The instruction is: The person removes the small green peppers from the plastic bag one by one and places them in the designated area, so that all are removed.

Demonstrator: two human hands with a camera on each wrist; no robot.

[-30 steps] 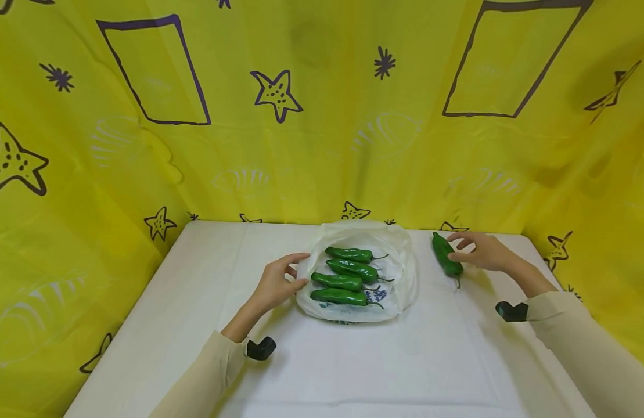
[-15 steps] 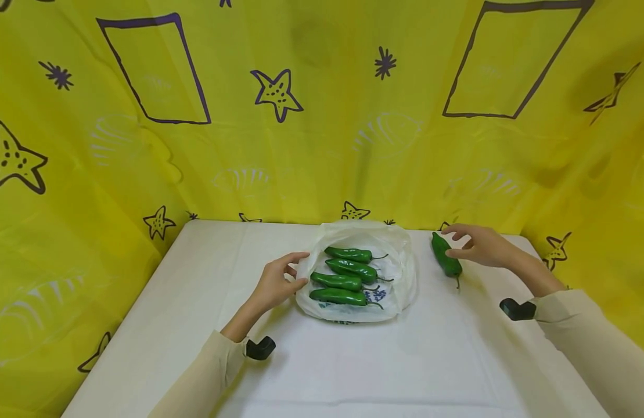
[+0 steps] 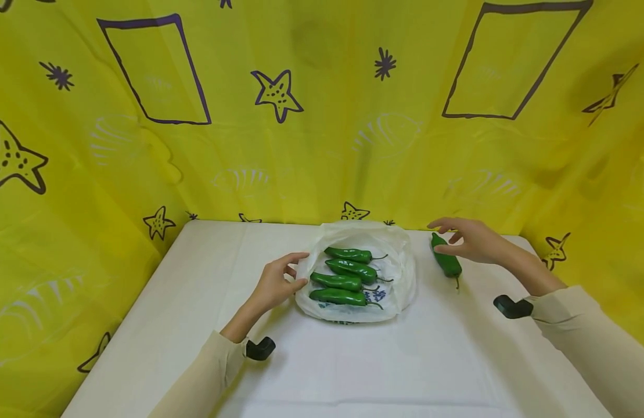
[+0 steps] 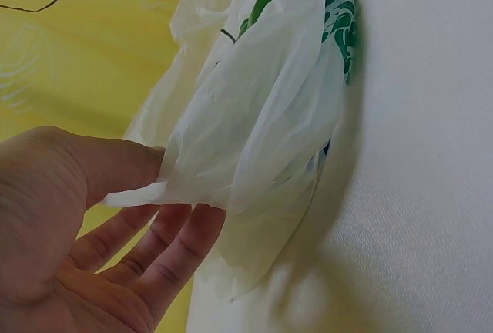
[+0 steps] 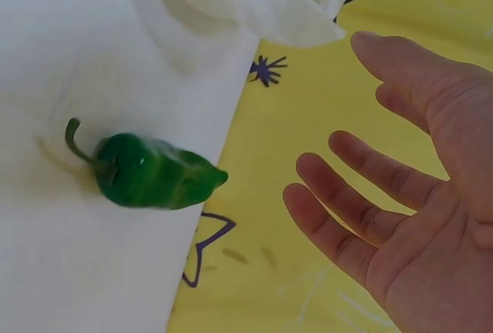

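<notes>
A translucent white plastic bag (image 3: 405, 290) lies with its mouth spread, and several green peppers (image 3: 338, 296) lie side by side in it. My left hand (image 3: 272, 283) pinches the bag's left rim; in the left wrist view the thumb (image 4: 127, 167) is on one side of the film and fingers are behind it. A single green pepper (image 3: 450, 267) lies on the table to the right of the bag, stem toward me. Over its far end hovers my right hand (image 3: 475, 241), fingers spread and holding nothing. The right wrist view shows this pepper (image 5: 158, 175) apart from the fingers.
The white-covered table (image 3: 342, 366) reaches back to a yellow curtain (image 3: 322, 157) printed with starfish and shells, which also hangs along both sides. Black wrist cameras (image 3: 261, 348) sit below each sleeve cuff.
My right hand has lifted slightly from beside the lone pepper, first shifting right, then left, its fingers extending. My left hand, the bag and the peppers stay where they were.
</notes>
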